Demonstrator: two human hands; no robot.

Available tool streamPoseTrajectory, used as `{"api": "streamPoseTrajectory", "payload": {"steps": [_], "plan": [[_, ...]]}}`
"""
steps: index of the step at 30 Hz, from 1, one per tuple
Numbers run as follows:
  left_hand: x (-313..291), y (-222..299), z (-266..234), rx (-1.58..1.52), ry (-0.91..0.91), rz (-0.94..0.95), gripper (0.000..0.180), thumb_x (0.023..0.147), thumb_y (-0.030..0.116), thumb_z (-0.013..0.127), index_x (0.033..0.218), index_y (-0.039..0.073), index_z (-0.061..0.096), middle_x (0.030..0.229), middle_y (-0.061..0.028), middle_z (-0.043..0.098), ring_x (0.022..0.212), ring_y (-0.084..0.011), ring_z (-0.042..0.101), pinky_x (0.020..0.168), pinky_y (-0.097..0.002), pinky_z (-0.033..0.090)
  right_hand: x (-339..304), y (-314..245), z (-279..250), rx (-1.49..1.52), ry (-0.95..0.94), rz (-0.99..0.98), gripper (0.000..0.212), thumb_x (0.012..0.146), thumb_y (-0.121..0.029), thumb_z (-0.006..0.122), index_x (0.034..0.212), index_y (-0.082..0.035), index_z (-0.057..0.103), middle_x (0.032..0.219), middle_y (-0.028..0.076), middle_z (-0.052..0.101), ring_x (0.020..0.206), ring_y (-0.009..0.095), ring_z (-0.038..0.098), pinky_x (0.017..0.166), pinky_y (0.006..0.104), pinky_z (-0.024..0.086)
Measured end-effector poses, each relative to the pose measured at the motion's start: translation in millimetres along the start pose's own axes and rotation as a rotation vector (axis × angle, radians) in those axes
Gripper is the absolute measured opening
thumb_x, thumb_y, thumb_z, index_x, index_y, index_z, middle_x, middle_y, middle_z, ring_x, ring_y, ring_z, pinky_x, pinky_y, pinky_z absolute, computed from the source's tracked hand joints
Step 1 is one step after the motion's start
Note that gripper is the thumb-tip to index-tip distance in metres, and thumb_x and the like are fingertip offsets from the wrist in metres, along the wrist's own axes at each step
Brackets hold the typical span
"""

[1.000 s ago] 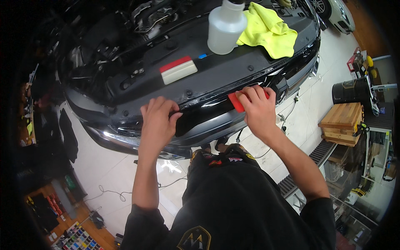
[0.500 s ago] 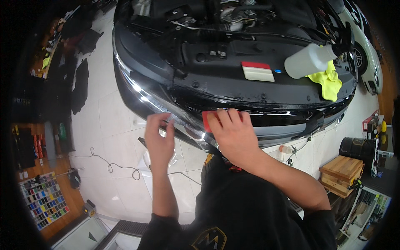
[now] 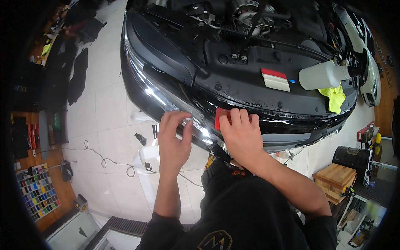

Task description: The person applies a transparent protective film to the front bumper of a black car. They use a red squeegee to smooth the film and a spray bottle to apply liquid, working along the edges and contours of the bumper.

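At the front of a black car (image 3: 141, 93) with its engine bay exposed, my right hand (image 3: 242, 132) grips a red squeegee (image 3: 218, 118). It rests against the glossy front edge beside the headlight (image 3: 166, 100). My left hand (image 3: 174, 135) is over the lower end of that headlight, thumb and fingertips pinched around a small pale bit too small to name. Water drops dot the black panel (image 3: 246, 93). On it lie a red-and-white squeegee (image 3: 275, 79) and a translucent spray bottle (image 3: 318, 76) on its side, partly over a yellow-green cloth (image 3: 333, 99).
A cable (image 3: 110, 160) winds over the pale tiled floor, close to a sheet of film (image 3: 146, 166). At right are a wooden box (image 3: 335, 177), a black drum (image 3: 352, 160) and another bottle (image 3: 284, 155) under the bumper. A white car (image 3: 368, 79) stands beyond.
The view has shifted, so the car sits further right and lower in it. My left hand has come a little closer to my right. The red squeegee remains in my right hand.
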State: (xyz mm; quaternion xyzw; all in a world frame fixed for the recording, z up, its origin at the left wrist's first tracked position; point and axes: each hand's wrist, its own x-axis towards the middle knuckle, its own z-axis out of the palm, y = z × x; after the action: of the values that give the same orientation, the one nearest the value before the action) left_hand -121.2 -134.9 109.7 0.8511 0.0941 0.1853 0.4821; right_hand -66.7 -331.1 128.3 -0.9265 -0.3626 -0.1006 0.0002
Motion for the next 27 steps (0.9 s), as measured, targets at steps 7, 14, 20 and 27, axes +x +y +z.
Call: {"api": "streamPoseTrajectory", "payload": {"steps": [7, 14, 20, 27], "plan": [[-5, 5, -15, 0.029, -0.008, 0.008, 0.017, 0.094, 0.001, 0.072, 0.111, 0.003, 0.072, 0.112, -0.0124, 0.068, 0.102, -0.0296, 0.066, 0.093, -0.0383, 0.051, -34, 35, -12, -0.014, -0.096, 0.12, 0.022, 0.086, -0.013, 0.067, 0.107, -0.007, 0.064, 0.103, 0.011, 0.058, 0.101, 0.029, 0.059, 0.082, 0.0455, 0.046], [-8, 0, -12, 0.031, -0.029, 0.015, 0.018, 0.094, 0.003, 0.073, 0.111, 0.005, 0.074, 0.113, -0.0127, 0.068, 0.107, -0.0331, 0.065, 0.096, -0.0407, 0.051, -30, 20, -34, 0.053, -0.082, 0.167, 0.019, 0.087, -0.013, 0.065, 0.105, -0.008, 0.064, 0.101, 0.01, 0.059, 0.098, 0.029, 0.06, 0.082, 0.0448, 0.045], [10, 10, 5, 0.054, -0.077, 0.103, 0.021, 0.091, -0.004, 0.072, 0.112, 0.001, 0.073, 0.111, -0.0121, 0.069, 0.098, -0.025, 0.066, 0.091, -0.0339, 0.052, 1, -5, -13, 0.045, -0.026, 0.124, 0.026, 0.088, -0.017, 0.067, 0.111, -0.006, 0.067, 0.101, 0.009, 0.06, 0.099, 0.027, 0.061, 0.082, 0.044, 0.046], [19, 25, 21, -0.004, -0.14, 0.058, 0.02, 0.092, -0.001, 0.072, 0.112, 0.004, 0.074, 0.113, -0.0121, 0.069, 0.104, -0.0292, 0.066, 0.095, -0.0376, 0.052, -80, 81, -15, 0.07, -0.023, 0.259, 0.031, 0.081, -0.005, 0.066, 0.112, -0.007, 0.065, 0.106, 0.011, 0.057, 0.103, 0.031, 0.058, 0.085, 0.0457, 0.044]]}}
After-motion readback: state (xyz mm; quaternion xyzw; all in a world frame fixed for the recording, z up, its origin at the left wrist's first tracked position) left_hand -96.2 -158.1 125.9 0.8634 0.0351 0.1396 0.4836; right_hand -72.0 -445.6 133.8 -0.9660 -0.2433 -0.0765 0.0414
